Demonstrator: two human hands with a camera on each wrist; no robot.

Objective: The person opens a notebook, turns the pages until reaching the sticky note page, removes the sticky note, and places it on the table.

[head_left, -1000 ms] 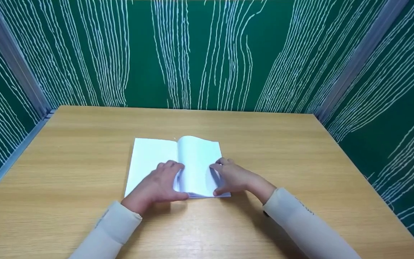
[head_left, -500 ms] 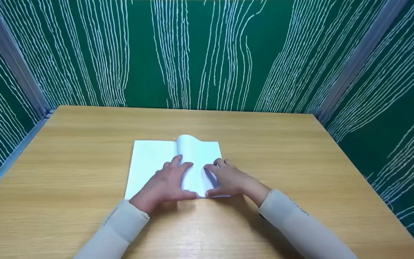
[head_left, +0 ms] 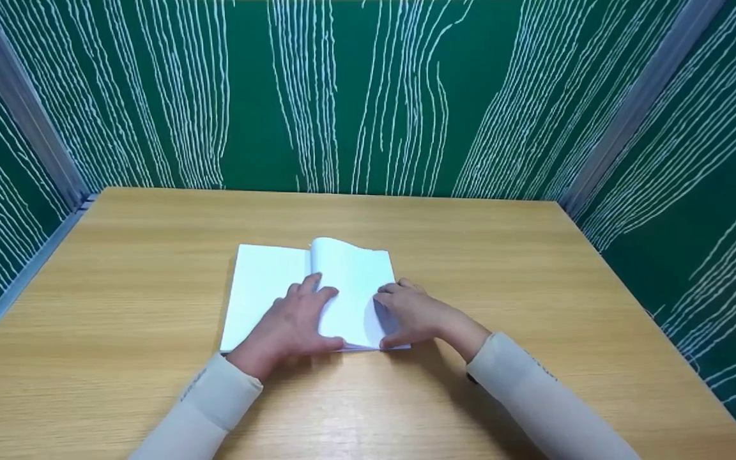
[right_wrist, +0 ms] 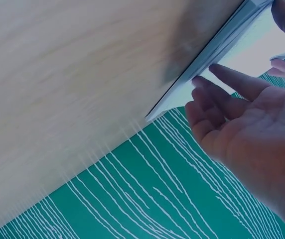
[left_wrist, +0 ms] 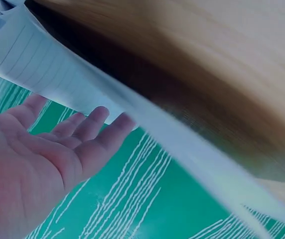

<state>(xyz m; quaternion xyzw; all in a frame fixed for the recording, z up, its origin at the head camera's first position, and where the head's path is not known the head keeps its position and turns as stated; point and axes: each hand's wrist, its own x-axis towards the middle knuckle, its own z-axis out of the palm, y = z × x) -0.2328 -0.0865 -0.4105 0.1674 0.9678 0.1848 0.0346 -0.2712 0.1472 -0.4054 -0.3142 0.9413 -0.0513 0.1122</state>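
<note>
An open notebook [head_left: 266, 275] with white pages lies on the wooden table. Faint ruled lines show on its paper [left_wrist: 38, 59] in the left wrist view. Its right-hand leaves [head_left: 349, 275] bulge up along the spine. My left hand [head_left: 291, 322] rests at the spine, fingers spread over the bulge and thumb along the near edge. On the right page lies my right hand [head_left: 416, 313], fingertips touching the paper and thumb at the near edge. The right wrist view shows the fingers of this right hand [right_wrist: 252, 109] lightly bent against the page, gripping nothing.
The brown wooden table [head_left: 502, 255] extends around the notebook. Green panels [head_left: 368, 96] with wavy white lines stand behind it and at both sides, with metal posts [head_left: 643, 108] at the corners.
My left hand has shifted slightly right across the spine over the second. My right hand slid left, then back right over the page. The bulge by the spine has moved a little left.
</note>
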